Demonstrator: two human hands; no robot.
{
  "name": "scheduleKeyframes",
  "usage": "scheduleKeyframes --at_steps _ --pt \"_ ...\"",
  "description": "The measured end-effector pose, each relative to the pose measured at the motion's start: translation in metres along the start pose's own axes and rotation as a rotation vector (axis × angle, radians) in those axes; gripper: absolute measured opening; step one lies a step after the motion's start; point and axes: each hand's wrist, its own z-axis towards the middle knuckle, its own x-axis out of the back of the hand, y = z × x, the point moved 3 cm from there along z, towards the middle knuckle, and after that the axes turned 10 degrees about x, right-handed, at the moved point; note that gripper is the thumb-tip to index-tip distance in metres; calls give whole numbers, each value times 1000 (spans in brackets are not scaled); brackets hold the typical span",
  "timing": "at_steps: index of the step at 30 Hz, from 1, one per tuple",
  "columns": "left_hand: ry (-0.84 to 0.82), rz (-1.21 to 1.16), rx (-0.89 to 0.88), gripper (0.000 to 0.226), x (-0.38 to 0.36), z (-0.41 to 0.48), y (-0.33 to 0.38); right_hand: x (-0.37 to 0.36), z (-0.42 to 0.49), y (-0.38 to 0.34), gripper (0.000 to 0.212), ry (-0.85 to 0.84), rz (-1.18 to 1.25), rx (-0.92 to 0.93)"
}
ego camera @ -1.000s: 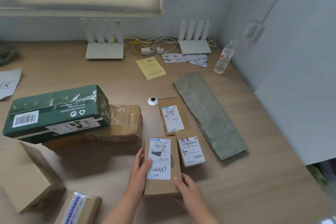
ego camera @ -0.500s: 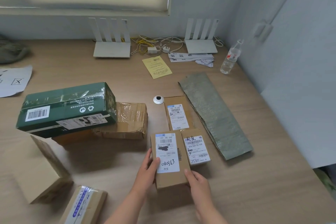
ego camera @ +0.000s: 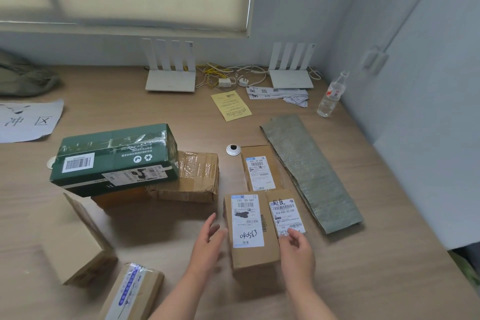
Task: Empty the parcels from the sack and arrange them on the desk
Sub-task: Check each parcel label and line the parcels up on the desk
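- long brown cardboard parcel w/ white label, handwritten "040563" (ego camera: 250, 231), lies flat on the light wood counter (ego camera: 363, 280), at abt 6 o'clock of the view, label up.
- left hand (ego camera: 207, 241) just beside its 9 o'clock edge, fingers spread, grip apart; looks clear of the box, but contact is hard to judge.
- right hand (ego camera: 297, 254) at the box's 4 o'clock corner, fingers loosely curled, holding nothing; fingertips overlap the near end of the small brown parcel w/ white barcode label (ego camera: 285, 215).
- that small parcel sits touching the long one's 3 o'clock side.
- third flat brown parcel w/ white label (ego camera: 258, 171) just at 12 o'clock of those two, near a round silver cable grommet (ego camera: 233, 149).
- folded grey-green woven sack (ego camera: 311, 171) lies flat at 2 o'clock, running diagonally beside the labelled parcels.
- dark green shrink-wrapped carton w/ barcode (ego camera: 117, 158) at 10 o'clock, tilted, resting on a tape-wrapped brown cardboard box (ego camera: 192, 179).
- plain brown cardboard box (ego camera: 78, 244) at 8 o'clock, blurred; taped parcel w/ blue-printed strip (ego camera: 132, 291) at 7 o'clock by the frame edge.
- back of counter, 12 o'clock: two white routers w/ upright antennas (ego camera: 170, 78), tangled cables (ego camera: 228, 75), yellow paper sheet (ego camera: 231, 105).
- clear plastic bottle (ego camera: 331, 96) at 1 o'clock by the wall.
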Motion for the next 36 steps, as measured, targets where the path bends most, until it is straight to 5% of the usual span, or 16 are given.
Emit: scheduleKeyframes --at_steps 7,20,26,29,36 --pt "38 -3 -144 45 34 -21 28 -32 -15 -41 25 -102 41 114" --pt "272 -247 -313 56 182 -63 91 -157 -66 -118 36 -487 130 234" --pt "413 -406 -349 47 255 -71 103 -194 -71 -151 47 -501 47 292" --pt "452 -403 -350 63 276 -73 113 -207 -68 -164 49 -492 0 309" --pt "448 -328 -350 53 290 -50 139 -232 -54 -178 52 -497 -7 331"
